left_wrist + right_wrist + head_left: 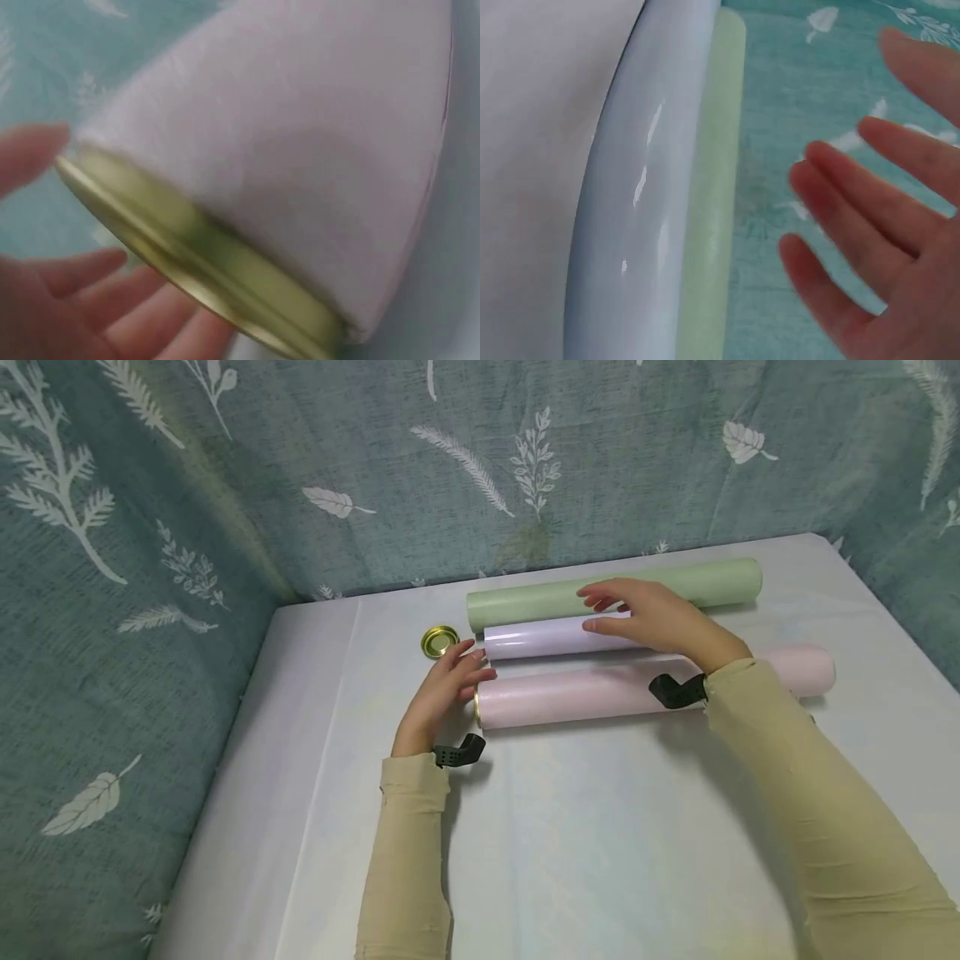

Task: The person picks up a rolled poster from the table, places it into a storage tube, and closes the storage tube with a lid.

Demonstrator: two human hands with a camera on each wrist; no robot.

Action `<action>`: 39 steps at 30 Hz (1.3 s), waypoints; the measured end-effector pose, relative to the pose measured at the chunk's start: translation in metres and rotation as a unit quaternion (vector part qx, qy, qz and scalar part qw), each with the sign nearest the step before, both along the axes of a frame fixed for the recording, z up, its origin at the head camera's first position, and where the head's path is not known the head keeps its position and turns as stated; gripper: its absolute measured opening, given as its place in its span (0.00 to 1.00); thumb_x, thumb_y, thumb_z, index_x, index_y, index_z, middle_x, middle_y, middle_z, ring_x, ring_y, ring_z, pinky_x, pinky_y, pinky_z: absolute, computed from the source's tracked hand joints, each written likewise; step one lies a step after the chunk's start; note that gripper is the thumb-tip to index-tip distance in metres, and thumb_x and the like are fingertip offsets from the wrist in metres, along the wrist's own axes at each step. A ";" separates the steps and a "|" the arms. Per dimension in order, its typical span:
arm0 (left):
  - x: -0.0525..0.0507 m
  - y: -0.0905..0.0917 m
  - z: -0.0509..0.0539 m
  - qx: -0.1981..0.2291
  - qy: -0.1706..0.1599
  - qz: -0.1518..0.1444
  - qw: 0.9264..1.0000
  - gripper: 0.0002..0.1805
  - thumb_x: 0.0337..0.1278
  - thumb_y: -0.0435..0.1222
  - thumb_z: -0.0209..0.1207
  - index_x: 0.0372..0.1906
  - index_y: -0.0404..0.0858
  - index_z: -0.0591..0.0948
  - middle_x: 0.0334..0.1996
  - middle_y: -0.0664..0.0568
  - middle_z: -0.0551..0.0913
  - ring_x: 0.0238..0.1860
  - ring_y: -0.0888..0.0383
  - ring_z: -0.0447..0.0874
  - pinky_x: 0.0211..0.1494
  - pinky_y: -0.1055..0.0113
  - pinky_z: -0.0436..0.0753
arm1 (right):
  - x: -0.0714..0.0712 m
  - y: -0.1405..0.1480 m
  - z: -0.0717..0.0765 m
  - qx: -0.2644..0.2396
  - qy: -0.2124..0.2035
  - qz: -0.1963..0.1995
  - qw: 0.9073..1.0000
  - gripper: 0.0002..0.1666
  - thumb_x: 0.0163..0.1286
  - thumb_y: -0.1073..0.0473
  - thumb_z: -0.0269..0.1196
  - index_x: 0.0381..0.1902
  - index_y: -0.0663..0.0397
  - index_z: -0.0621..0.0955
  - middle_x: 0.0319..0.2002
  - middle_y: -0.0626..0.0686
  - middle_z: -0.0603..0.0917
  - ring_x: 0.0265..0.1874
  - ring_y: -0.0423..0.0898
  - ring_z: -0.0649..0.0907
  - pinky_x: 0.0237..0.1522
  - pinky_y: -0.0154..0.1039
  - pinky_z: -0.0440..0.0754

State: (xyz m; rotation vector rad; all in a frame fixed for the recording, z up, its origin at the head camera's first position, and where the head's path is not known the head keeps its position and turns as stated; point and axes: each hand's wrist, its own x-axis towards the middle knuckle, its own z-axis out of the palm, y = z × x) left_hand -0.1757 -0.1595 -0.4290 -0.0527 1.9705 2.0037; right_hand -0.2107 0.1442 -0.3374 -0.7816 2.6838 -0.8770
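We see the pink tube (pixel 555 696) lying with its gold-capped end just beside the left hand (pixel 438 697); the gold cap (pixel 202 255) shows large past those fingers, which are a little apart and curl round nothing. Whether they touch the rim, we cannot tell.

Beyond the left fingertips, the lilac tube (pixel 540 637) begins with its near end close to them and runs under the right hand (pixel 663 618), whose fingers are spread apart from one another. In the right wrist view we make out a gap between those fingers and the lilac tube.

Past the right fingertips lies the green tube (pixel 525 602), alongside the lilac one. A small gold lid (pixel 440 642) sits just beyond the left fingers. Beneath them all we have the white table (pixel 570 827), and farther out a teal cloth (pixel 262 443) with pale leaves.
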 end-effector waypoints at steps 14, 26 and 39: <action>-0.001 0.005 -0.021 0.128 0.013 -0.003 0.992 0.28 0.61 0.43 0.52 0.62 0.35 0.61 0.56 0.40 0.67 0.57 0.44 0.67 0.55 0.61 0.70 | -0.055 -0.003 -0.009 0.110 -0.049 0.008 0.993 0.42 0.61 0.36 0.53 0.67 0.49 0.56 0.67 0.59 0.53 0.65 0.58 0.52 0.60 0.57 0.52; -0.002 0.014 -0.009 -0.089 0.016 0.033 0.995 0.21 0.55 0.49 0.55 0.48 0.40 0.76 0.44 0.50 0.77 0.46 0.58 0.75 0.44 0.67 0.72 | -0.078 -0.011 -0.019 0.219 -0.052 0.045 0.973 0.45 0.62 0.47 0.57 0.69 0.55 0.49 0.67 0.65 0.49 0.64 0.63 0.51 0.58 0.62 0.51; 0.000 0.015 -0.007 -0.119 0.053 0.071 0.989 0.10 0.50 0.38 0.61 0.37 0.38 0.77 0.41 0.49 0.80 0.40 0.56 0.77 0.44 0.64 0.71 | -0.073 -0.037 -0.020 0.275 -0.025 0.022 0.961 0.36 0.58 0.56 0.62 0.63 0.54 0.62 0.56 0.64 0.66 0.53 0.60 0.68 0.46 0.59 0.68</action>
